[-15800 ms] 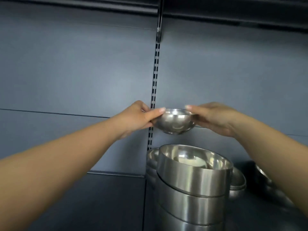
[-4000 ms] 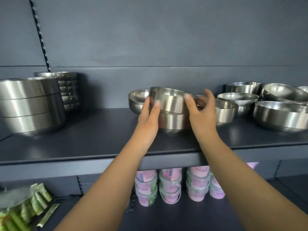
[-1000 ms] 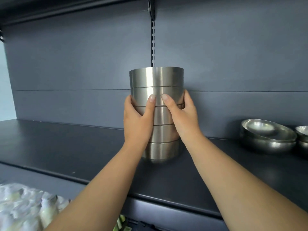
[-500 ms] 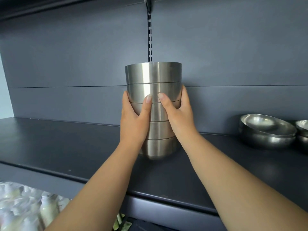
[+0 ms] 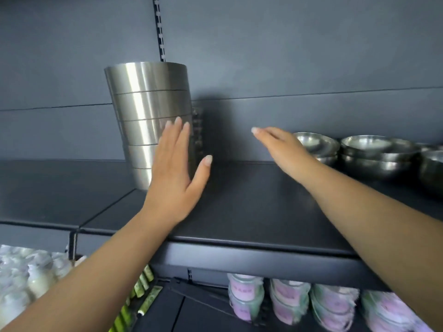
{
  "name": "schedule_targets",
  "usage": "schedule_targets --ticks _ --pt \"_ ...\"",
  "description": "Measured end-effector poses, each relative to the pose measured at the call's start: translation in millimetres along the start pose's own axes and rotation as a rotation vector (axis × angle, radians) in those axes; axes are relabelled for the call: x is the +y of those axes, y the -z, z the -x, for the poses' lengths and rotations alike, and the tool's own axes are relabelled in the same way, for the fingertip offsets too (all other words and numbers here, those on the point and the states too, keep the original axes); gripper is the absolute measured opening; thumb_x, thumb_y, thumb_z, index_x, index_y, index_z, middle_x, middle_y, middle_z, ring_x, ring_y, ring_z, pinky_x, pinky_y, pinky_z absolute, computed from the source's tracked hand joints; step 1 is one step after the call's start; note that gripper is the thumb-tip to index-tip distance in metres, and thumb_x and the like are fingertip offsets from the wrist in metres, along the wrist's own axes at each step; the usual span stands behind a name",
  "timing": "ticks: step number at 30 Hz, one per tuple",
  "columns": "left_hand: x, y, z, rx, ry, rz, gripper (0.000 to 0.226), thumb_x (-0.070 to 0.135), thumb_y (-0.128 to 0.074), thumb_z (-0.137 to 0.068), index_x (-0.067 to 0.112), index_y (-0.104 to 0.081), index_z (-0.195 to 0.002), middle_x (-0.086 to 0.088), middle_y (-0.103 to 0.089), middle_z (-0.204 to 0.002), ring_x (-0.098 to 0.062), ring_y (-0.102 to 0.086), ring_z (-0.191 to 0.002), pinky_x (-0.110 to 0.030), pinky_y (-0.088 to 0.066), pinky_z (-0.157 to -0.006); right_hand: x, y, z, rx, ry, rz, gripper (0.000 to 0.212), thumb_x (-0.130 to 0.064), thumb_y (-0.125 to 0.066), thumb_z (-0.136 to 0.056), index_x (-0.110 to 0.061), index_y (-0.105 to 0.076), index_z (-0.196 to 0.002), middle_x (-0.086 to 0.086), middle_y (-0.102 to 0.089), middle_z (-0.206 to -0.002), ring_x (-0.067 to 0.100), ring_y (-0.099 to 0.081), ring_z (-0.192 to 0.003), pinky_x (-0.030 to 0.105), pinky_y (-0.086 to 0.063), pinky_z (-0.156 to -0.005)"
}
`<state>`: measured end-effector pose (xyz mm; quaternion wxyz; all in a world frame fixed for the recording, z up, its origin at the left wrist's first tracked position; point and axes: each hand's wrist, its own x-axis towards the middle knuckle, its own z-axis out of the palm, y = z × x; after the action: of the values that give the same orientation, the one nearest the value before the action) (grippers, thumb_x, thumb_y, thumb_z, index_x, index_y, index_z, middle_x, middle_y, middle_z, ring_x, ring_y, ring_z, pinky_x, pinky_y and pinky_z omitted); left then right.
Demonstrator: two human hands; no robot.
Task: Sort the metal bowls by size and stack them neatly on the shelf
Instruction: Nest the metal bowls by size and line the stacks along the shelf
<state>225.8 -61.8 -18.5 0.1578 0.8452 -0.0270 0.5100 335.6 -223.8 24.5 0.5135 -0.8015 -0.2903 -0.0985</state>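
A tall stack of several nested steel bowls (image 5: pixel 148 109) stands on the dark shelf (image 5: pixel 239 212), left of centre, near the back wall. My left hand (image 5: pixel 177 168) is in front of the stack's lower right side with straight, spread fingers; whether it touches the metal I cannot tell. My right hand (image 5: pixel 280 147) hovers over the shelf to the right with its fingers stretched out, holding nothing. More steel bowls (image 5: pixel 374 152) sit in low stacks at the far right of the shelf.
A slotted upright rail (image 5: pixel 159 29) runs down the back wall behind the stack. Below the shelf are lidded purple cups (image 5: pixel 290 300), green packets (image 5: pixel 141 295) and white bottles (image 5: pixel 31 274). The shelf's front edge (image 5: pixel 251 257) crosses the view.
Both hands have let go of the bowl stack, which now stands on the shelf. My right hand has moved away to the right; my left hand has opened beside the stack.
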Motion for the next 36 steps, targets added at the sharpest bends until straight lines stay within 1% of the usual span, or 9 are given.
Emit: schedule_targets --ticks 5,11,17,20,22,25,29,31,36 --pt "51 -37 -19 -0.377 -0.164 -0.080 0.075 0.056 -0.030 -0.088 0.009 -0.021 -0.146 -0.006 -0.023 -0.155 -0.004 -0.006 -0.141 -0.006 0.006 -0.107 40 60 0 0.141 -0.185 0.006 0.052 -0.051 -0.041 -0.091 -0.006 -0.064 -0.106 0.015 -0.062 -0.116 0.030 -0.055 -0.111 0.040 -0.040 -0.102" --pt "76 -99 -64 -0.701 0.078 -0.051 0.068 0.051 -0.031 -0.093 0.013 -0.017 -0.148 -0.003 -0.017 -0.158 -0.015 -0.014 -0.145 -0.025 -0.009 -0.116 63 106 10 0.150 -0.290 0.167 0.059 -0.052 -0.029 -0.093 -0.009 -0.055 -0.125 0.017 -0.053 -0.133 0.032 -0.045 -0.125 0.035 -0.032 -0.101" --pt "87 -159 -80 -0.596 0.442 0.434 0.063 0.043 -0.030 -0.097 0.010 -0.014 -0.148 -0.003 -0.018 -0.157 -0.015 -0.016 -0.145 -0.020 -0.013 -0.109 77 91 -1 0.042 -0.259 0.088 0.055 -0.047 -0.029 -0.096 -0.018 -0.034 -0.142 0.008 -0.040 -0.147 0.025 -0.035 -0.135 0.030 -0.028 -0.103" --pt "78 -171 -78 -0.537 0.448 0.554 0.045 0.034 -0.031 -0.099 0.014 -0.039 -0.139 -0.004 -0.041 -0.147 -0.017 -0.036 -0.135 -0.016 -0.026 -0.096 84 90 -15 0.042 -0.284 -0.062 0.054 -0.049 -0.034 -0.093 -0.019 -0.042 -0.138 0.004 -0.045 -0.143 0.022 -0.039 -0.133 0.030 -0.028 -0.104" --pt "70 -164 -82 -0.521 0.436 0.566 0.044 0.031 -0.036 -0.098 0.015 -0.039 -0.139 0.000 -0.040 -0.146 -0.018 -0.035 -0.136 -0.017 -0.026 -0.097 88 90 -21 0.038 -0.280 -0.114 0.048 -0.047 -0.045 -0.089 -0.020 -0.054 -0.128 0.000 -0.056 -0.130 0.018 -0.048 -0.124 0.027 -0.034 -0.093" --pt "53 -156 -91 -0.578 0.478 0.520 0.075 0.043 -0.055 -0.087 0.018 -0.019 -0.148 0.002 -0.031 -0.152 -0.015 -0.031 -0.139 -0.028 -0.022 -0.115 99 85 -28 0.021 -0.243 -0.076 0.040 -0.035 -0.067 -0.078 -0.018 -0.058 -0.113 -0.003 -0.064 -0.112 0.015 -0.057 -0.109 0.025 -0.041 -0.086" --pt "33 -152 -90 -0.627 0.504 0.519 0.097 0.052 -0.063 -0.076 0.023 -0.006 -0.149 0.007 -0.020 -0.156 -0.010 -0.021 -0.143 -0.029 -0.019 -0.116 106 83 -42 0.014 -0.215 -0.078 0.061 -0.037 -0.075 -0.069 -0.015 -0.048 -0.119 -0.009 -0.057 -0.122 0.012 -0.054 -0.112 0.029 -0.042 -0.097" --pt "29 -159 -92 -0.616 0.520 0.562 0.097 0.054 -0.065 -0.073 0.023 -0.014 -0.149 0.007 -0.024 -0.155 -0.011 -0.024 -0.142 -0.031 -0.019 -0.117 111 83 -48 -0.010 -0.216 -0.062 0.066 -0.041 -0.074 -0.067 -0.016 -0.048 -0.122 -0.007 -0.057 -0.125 0.013 -0.053 -0.115 0.028 -0.042 -0.097" --pt "18 -170 -88 -0.612 0.387 0.623 0.076 0.062 -0.065 -0.059 0.032 -0.051 -0.127 0.013 -0.053 -0.136 -0.006 -0.038 -0.134 -0.037 -0.026 -0.116 118 80 -48 -0.009 -0.133 -0.103 0.043 -0.024 -0.074 -0.074 -0.024 -0.050 -0.109 -0.015 -0.060 -0.104 0.006 -0.055 -0.107 0.021 -0.038 -0.089"
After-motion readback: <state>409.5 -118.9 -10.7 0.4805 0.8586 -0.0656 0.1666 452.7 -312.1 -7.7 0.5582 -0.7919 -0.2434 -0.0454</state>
